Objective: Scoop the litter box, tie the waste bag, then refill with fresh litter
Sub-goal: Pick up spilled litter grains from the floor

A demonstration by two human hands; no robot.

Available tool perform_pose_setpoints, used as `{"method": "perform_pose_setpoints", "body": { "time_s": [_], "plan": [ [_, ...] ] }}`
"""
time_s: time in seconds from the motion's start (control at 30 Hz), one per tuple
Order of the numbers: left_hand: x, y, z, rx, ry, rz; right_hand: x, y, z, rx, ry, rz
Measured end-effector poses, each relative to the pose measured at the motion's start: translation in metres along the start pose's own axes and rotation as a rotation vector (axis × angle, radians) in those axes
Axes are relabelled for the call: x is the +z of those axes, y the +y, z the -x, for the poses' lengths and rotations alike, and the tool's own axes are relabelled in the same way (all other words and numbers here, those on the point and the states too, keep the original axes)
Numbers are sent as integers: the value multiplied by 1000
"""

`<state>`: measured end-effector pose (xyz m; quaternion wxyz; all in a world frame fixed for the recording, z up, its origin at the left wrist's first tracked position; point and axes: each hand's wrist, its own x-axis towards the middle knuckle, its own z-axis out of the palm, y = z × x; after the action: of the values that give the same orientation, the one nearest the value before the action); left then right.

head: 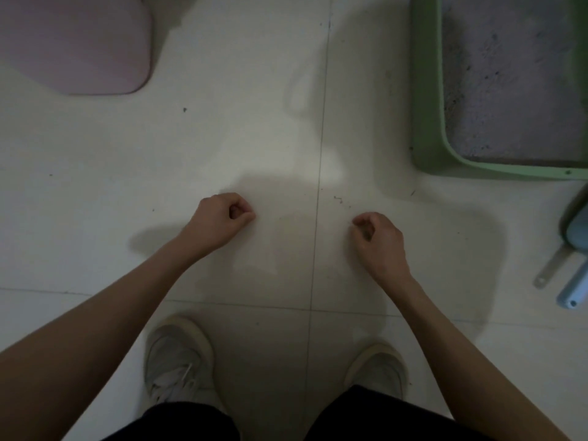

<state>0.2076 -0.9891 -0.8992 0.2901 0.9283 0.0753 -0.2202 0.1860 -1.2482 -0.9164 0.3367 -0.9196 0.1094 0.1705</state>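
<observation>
Head view: the pale blue plastic scoop (577, 272), handle angled toward the person, is seen right of the nearer right hand (378, 241); both it and the left hand (222, 219) are clenched, holding nothing.

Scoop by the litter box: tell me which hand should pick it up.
Right, probably. The scoop lies at the right edge of the floor, just below the green litter box. The right hand hangs nearer to it; the left hand is across the body. Both hold nothing, fingers curled.
</observation>
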Motion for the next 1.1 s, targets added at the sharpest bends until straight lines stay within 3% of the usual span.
{"method": "perform_pose_setpoints", "body": {
  "time_s": [0.3,0.47,0.6,0.77,1.1],
  "plan": [
    [23,20,-1,23,60,82,11,-9,-5,24,66,47],
    [40,41,-7,58,45,118,8,-12,-5,21,19,49],
    [47,53,-17,60,96,118,-12,-14,-8,166,-2,-351],
    [49,65,-27,144,208,131,-29,-16,-15,475,-141,-1280],
    [56,67,-39,143,149,16,-17,-13,-26,458,-225,-1295]
  ]
}}
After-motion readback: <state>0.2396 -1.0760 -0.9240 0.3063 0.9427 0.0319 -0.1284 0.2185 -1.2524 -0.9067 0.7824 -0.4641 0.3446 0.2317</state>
